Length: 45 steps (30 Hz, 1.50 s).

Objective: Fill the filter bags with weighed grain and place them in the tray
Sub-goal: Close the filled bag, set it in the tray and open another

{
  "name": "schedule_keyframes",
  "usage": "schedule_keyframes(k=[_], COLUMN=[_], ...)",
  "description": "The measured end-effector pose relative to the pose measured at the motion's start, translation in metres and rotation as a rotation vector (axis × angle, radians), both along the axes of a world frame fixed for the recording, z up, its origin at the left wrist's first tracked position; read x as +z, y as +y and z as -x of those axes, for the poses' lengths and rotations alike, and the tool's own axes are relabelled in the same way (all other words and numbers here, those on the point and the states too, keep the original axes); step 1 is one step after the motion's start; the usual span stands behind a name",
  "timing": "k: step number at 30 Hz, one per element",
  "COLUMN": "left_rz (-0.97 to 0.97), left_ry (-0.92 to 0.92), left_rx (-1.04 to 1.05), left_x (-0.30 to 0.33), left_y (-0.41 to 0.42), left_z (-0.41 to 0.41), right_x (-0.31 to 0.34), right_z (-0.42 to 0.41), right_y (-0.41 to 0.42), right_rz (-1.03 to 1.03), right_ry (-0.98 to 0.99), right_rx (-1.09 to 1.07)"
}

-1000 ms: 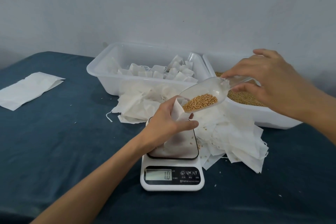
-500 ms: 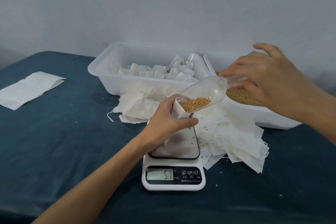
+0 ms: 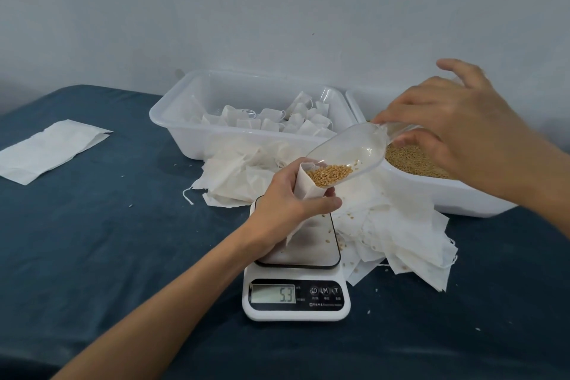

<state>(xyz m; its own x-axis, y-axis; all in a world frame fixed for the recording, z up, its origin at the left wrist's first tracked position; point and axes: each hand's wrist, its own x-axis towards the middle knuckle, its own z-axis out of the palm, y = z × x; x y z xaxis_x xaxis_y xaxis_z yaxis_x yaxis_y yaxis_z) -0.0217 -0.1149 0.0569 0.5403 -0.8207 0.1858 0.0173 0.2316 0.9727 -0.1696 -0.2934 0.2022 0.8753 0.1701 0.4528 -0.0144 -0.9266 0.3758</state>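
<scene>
My left hand [image 3: 288, 200] grips a white filter bag [image 3: 307, 187] upright on the platform of a white digital scale [image 3: 296, 296], whose display reads 5.3. My right hand [image 3: 456, 129] pinches the handle of a clear plastic scoop [image 3: 348, 153], tilted down with its lip inside the bag's mouth. Golden grain [image 3: 330, 174] lies at the scoop's lower end. A white tray [image 3: 172, 120] at the back holds several filled bags [image 3: 277, 122]. To its right stands a white tub [image 3: 462, 197] of grain, partly hidden by my right hand.
A pile of empty filter bags [image 3: 401, 237] spreads around the scale and in front of both containers. A flat white paper packet [image 3: 49, 153] lies at the far left on the dark blue cloth [image 3: 123, 241]. Loose grains dot the scale and cloth.
My right hand has lifted the scoop's handle, tilting it steeper. Grain slid down toward the bag. The scale reading rose from 1.0 to 5.3.
</scene>
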Motion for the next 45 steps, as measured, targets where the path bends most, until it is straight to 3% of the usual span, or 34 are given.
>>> schedule_keyframes(k=[45], left_rz=[-0.042], left_ry=[-0.025], left_rx=[0.098], left_x=[0.0064], left_y=[0.0041], left_z=[0.0014], right_x=[0.0043], right_z=[-0.0076], right_y=[0.0096], right_rz=[0.16], right_ry=[-0.044], right_rx=[0.042])
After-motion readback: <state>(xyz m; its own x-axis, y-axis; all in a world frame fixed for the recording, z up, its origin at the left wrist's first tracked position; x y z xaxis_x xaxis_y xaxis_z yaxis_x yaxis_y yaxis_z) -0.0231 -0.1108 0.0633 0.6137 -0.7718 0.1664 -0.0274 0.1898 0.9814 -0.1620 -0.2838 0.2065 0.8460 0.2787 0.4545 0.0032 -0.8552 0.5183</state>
